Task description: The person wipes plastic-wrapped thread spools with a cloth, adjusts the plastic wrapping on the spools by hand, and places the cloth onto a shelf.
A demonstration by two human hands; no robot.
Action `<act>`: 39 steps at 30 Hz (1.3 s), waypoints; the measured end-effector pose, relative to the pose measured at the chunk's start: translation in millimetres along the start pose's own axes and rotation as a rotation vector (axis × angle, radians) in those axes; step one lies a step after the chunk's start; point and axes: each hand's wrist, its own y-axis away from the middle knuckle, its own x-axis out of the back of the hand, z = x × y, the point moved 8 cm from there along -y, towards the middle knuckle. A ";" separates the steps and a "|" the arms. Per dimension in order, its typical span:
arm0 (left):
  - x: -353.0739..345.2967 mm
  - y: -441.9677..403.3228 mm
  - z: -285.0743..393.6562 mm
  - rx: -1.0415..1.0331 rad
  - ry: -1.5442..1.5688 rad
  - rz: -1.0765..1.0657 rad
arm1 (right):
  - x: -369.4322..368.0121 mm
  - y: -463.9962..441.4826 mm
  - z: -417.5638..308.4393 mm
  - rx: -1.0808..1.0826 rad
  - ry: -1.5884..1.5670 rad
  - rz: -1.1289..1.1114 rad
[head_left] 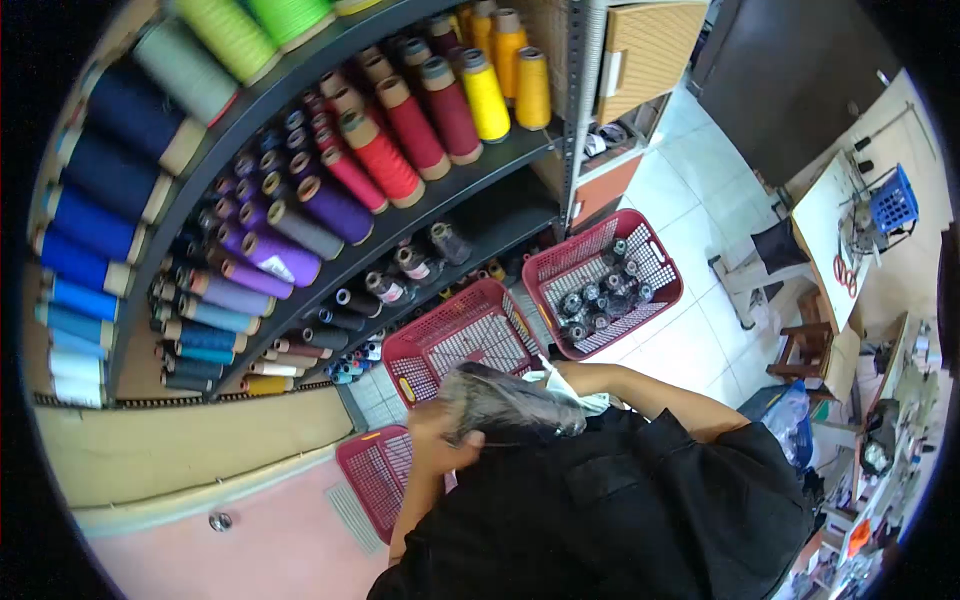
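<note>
Gripping the wrapped package [510, 400] at its left end, just below the centre of the frame, the person's left hand [435, 440] has its fingers curled in around it, a little blurred. The right hand [580, 378] is just beyond the other end, against a pale cloth [575, 393]; I can't tell from here how far its fingers are closed. The package is a dark, longish bundle under clear, crinkled plastic that catches the light, lying aslant in front of the black shirt [600, 490]. What it holds is hard to make out through the shine.

Right behind it, a maroon basket [487, 292] shows its slatted floor, its near edge partly hidden by the package and hands. Another one, the right-hand basket [660, 245], carries dark spools [605, 293] in clear wrap. A lower-left basket [372, 480] is partly covered by the left hand and forearm.

Across the upper left curves a black shelf [490, 165], crowded with thread cones [380, 155] in red, purple, blue and yellow. Pale floor tiles [700, 215] run off to the upper right, towards a white table [825, 225] with red-handled scissors [846, 277] and a blue basket [893, 203]. A brown stool [805, 350] stands below it.
</note>
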 end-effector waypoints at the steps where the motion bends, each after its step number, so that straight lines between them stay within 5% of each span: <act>1: -5.2 10.2 -49.6 0.195 0.166 -0.020 | 15.5 14.9 -23.2 0.065 0.009 0.045; 3: -27.9 -0.3 -91.3 0.389 0.325 -0.064 | 43.9 9.9 24.4 -0.077 -0.221 0.181; 5: -39.9 -22.2 -131.2 0.818 0.839 0.598 | 82.0 15.0 53.8 -0.247 -0.367 0.428; 7: -80.9 -44.6 -162.9 0.919 0.969 0.545 | 120.9 4.3 80.2 -0.077 -0.685 0.619; 12: -197.8 -44.5 -221.8 1.170 1.199 0.381 | 191.7 -36.8 143.5 -0.072 -1.117 0.624; 14: -239.5 -26.9 -245.9 1.256 1.373 0.401 | 217.2 -77.5 180.2 -0.067 -1.189 0.450; 19: -300.2 -8.5 -300.1 1.451 1.487 0.489 | 334.2 -133.6 181.3 0.155 -0.799 0.933; 20: -307.8 -10.9 -312.6 1.450 1.473 0.489 | 361.9 -159.0 195.6 0.294 -0.759 1.024; 22: -326.8 -24.2 -327.0 1.440 1.522 0.473 | 386.8 -184.8 211.6 0.202 -1.016 1.014; 24: -343.0 -39.7 -342.8 1.462 1.521 0.504 | 393.5 -200.5 211.4 0.296 -0.610 1.382; 26: -351.8 -46.4 -366.2 1.457 1.481 0.635 | 376.2 -197.2 205.0 0.039 -0.348 1.306; 28: -363.0 -64.4 -400.0 1.268 1.507 0.525 | 362.8 -237.3 253.3 0.203 -0.746 1.297; 30: -370.4 -70.4 -436.9 1.297 1.493 0.693 | 356.7 -239.9 261.0 0.249 -0.756 1.294; 33: -389.9 -109.6 -448.7 1.181 1.628 0.571 | 356.2 -240.7 263.4 0.312 -0.808 1.299; 39: -399.8 -95.0 -526.0 1.258 1.512 0.772 | 325.4 -167.8 213.6 0.186 -0.428 1.445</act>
